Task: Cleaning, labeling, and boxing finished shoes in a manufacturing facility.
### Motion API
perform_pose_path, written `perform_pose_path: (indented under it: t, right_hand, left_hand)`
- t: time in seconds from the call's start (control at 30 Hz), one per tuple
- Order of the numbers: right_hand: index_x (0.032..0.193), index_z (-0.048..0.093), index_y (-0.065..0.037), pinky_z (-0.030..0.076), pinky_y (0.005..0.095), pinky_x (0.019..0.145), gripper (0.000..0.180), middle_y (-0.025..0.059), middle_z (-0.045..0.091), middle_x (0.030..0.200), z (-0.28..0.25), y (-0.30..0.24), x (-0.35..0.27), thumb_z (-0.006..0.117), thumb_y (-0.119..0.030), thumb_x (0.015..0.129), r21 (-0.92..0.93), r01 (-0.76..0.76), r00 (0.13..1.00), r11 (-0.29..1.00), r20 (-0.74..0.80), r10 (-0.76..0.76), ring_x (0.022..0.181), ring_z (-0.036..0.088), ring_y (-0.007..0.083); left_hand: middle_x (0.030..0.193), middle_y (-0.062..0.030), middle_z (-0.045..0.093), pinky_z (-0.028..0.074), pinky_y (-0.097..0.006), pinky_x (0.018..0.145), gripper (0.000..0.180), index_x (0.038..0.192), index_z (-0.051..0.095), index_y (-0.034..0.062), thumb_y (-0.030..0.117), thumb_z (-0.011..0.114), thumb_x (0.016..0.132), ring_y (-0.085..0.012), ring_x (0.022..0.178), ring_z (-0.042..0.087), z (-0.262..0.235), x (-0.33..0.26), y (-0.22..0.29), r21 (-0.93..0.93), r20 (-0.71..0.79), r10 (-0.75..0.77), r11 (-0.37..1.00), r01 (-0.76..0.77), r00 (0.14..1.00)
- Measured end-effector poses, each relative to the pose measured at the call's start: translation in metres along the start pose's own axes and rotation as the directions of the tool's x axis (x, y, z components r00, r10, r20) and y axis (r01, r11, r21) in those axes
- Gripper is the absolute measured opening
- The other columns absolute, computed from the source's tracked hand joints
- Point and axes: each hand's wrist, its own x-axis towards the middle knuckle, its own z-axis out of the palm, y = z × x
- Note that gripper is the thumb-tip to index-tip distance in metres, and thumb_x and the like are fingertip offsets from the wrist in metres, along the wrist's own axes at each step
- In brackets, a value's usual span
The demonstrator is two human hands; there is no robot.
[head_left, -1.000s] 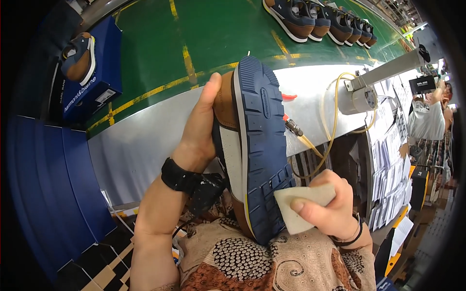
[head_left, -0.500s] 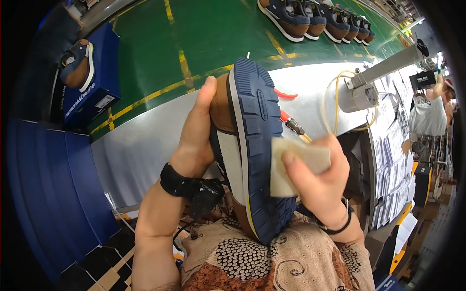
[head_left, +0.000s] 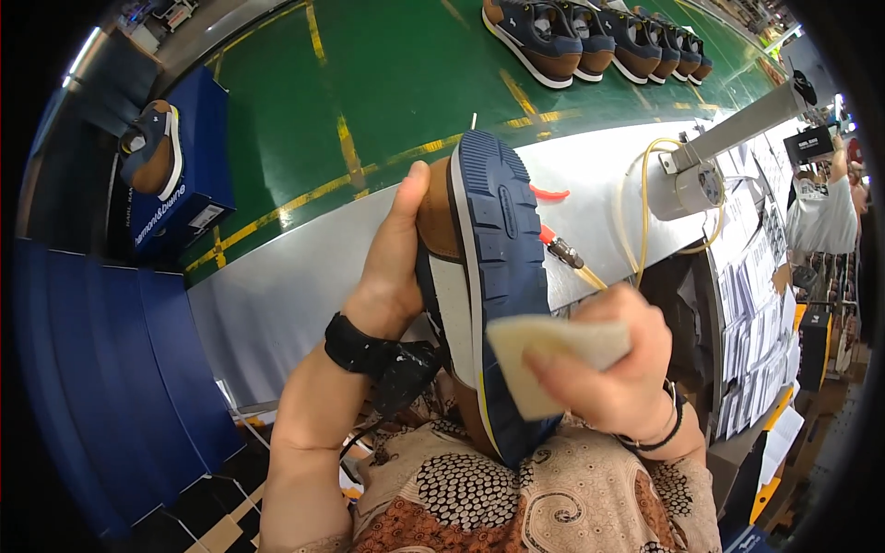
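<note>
Gripping a pale cream rectangular sponge pad (head_left: pixel 553 355), your right hand (head_left: pixel 613 369) has its fingers curled and pinched around it, pressing the pad flat against the sole of the navy and tan sneaker (head_left: pixel 479 276). Your left hand (head_left: pixel 392 267) wraps the shoe's tan upper from behind, thumb stretched up along the toe, a black wristband (head_left: pixel 361 347) on that wrist. You hold the shoe upright above your lap, sole turned to your right: dark blue ridged rubber tread, a white midsole strip beside it, a thin yellow line near the heel.

Beyond it runs a smooth grey metal bench edge (head_left: pixel 295 286), with a yellow hose (head_left: pixel 641 212) looping to a round grey fitting (head_left: pixel 696 184). White paper sheets (head_left: pixel 751 295) hang in rows at your right. Farther on lies a glossy green belt with yellow stripes (head_left: pixel 387 83). At far left a dark blue cardboard shoebox with a white label (head_left: pixel 194 184) stands on end, a matching sneaker (head_left: pixel 152 147) propped against it. At the far end a row of navy sneakers (head_left: pixel 590 37) rests on the belt.
</note>
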Motion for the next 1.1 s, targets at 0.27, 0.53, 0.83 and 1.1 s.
perform_pose_path:
  t: [0.27, 0.53, 0.83, 1.1]
  right_hand:
    - [0.069, 0.053, -0.005, 0.038, 0.0247, 0.042, 0.023, 0.0043, 0.055, 0.055, -0.003, 0.02, -0.012, 0.076, -0.007, 0.066, -0.288, 0.076, 0.996, 0.955, 0.056, -0.063, 0.044, 0.052, 0.0103]
    - [0.108, 0.045, 0.003, 0.051, 0.0344, 0.06, 0.048, 0.0174, 0.061, 0.081, -0.028, 0.091, 0.076, 0.07, -0.023, 0.078, -0.097, -0.245, 0.875, 0.965, -0.451, 0.177, 0.069, 0.063, 0.0222]
    - [0.118, 0.05, -0.006, 0.033, 0.0479, 0.098, 0.042, 0.0265, 0.042, 0.127, -0.071, 0.231, 0.072, 0.062, -0.019, 0.079, -0.863, -0.098, 0.986, 0.495, -0.151, -0.069, 0.115, 0.042, 0.0424]
    - [0.121, 0.049, -0.006, 0.038, 0.0437, 0.092, 0.07, 0.0164, 0.051, 0.115, -0.024, 0.183, 0.055, 0.075, -0.015, 0.057, -0.677, -0.004, 0.967, 0.736, 0.185, 0.175, 0.107, 0.047, 0.0351]
  left_hand:
    - [0.107, -0.0126, 0.062, 0.054, -0.035, 0.079, 0.063, 0.119, 0.052, 0.0021, 0.056, 0.041, 0.09, -0.0219, 0.091, 0.064, -0.009, 0.007, -0.005, 0.018, -0.255, 0.002, 1.0, 0.002, 0.967]
    - [0.107, -0.008, 0.062, 0.05, -0.038, 0.084, 0.051, 0.117, 0.055, 0.0051, 0.049, 0.044, 0.091, -0.0231, 0.095, 0.061, -0.016, 0.003, 0.041, -0.003, -0.452, 0.174, 0.98, -0.197, 0.875]
    - [0.11, -0.0078, 0.062, 0.05, -0.035, 0.083, 0.053, 0.116, 0.057, 0.0066, 0.051, 0.04, 0.092, -0.0228, 0.096, 0.061, -0.042, -0.055, 0.168, 0.387, -0.393, 0.604, 0.792, -0.471, 0.693]
    - [0.11, -0.0064, 0.06, 0.047, -0.034, 0.085, 0.057, 0.114, 0.057, 0.0081, 0.057, 0.05, 0.085, -0.022, 0.099, 0.057, -0.036, -0.082, 0.215, 0.669, -0.478, 0.816, 0.578, -0.466, 0.325]
